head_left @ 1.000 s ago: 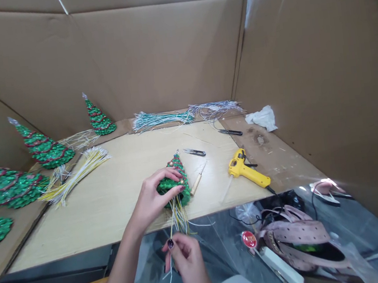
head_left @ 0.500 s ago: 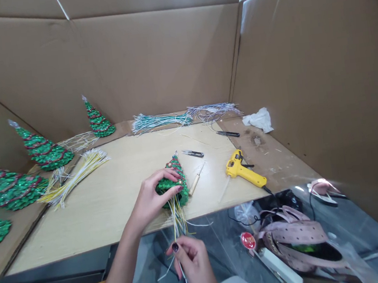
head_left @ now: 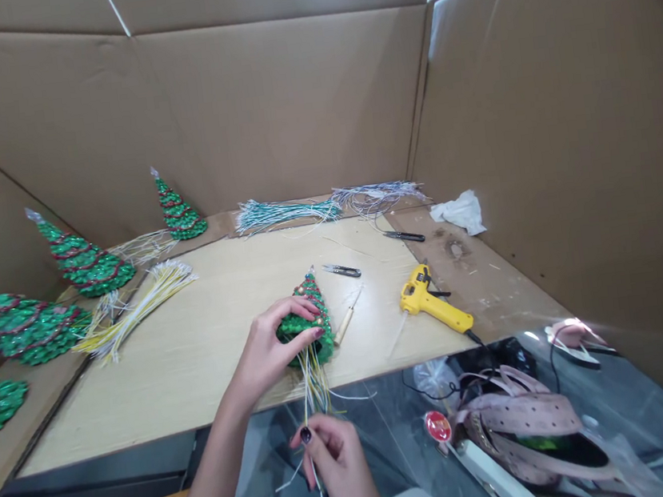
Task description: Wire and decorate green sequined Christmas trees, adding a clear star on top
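Observation:
A small green Christmas tree ornament (head_left: 312,289) lies on its side at the table's front edge, its tip pointing away from me. My left hand (head_left: 285,336) is closed around its body. White and yellow wires (head_left: 313,376) hang out of the tree's base over the edge. Lower down, my right hand (head_left: 336,457) pinches the ends of a few white wires between thumb and fingers. A wooden-handled awl (head_left: 345,323) lies just right of the tree, and thread snips (head_left: 342,270) rest beyond it.
A yellow glue gun (head_left: 434,300) lies at the right, with more snips (head_left: 404,236) behind it. Green trees (head_left: 92,266) and a bundle of yellow-white wires (head_left: 139,308) stand left. Teal wires (head_left: 284,212) lie at the back. Below right is a pink bag (head_left: 521,411).
The view has shifted slightly, so everything sits a little further right. Both hands keep their holds on the tree and the wires.

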Demonstrator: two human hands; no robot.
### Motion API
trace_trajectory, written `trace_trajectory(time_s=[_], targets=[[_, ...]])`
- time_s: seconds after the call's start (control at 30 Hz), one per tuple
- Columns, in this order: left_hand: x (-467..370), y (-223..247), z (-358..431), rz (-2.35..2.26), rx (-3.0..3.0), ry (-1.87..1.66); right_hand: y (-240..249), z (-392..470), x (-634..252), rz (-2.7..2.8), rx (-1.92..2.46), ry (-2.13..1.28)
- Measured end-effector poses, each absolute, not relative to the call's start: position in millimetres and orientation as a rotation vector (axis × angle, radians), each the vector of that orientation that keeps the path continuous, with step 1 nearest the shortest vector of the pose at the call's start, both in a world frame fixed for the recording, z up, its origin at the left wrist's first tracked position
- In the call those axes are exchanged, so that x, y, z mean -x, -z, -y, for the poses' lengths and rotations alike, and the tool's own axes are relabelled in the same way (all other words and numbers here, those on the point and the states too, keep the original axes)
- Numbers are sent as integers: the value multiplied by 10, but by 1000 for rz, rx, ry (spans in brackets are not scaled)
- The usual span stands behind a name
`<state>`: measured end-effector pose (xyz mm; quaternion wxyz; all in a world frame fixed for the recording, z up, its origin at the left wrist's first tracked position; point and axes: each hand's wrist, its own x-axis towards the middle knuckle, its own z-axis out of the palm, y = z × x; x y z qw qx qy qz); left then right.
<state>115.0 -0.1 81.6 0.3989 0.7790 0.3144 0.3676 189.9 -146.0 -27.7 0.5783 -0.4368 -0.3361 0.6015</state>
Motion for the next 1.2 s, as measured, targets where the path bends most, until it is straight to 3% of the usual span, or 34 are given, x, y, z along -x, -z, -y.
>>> trace_trajectory(time_s=[1.2], targets=[[-1134,-818,-21,-813,-2002,-918,346,1426,-1890,746,1014,-1405]])
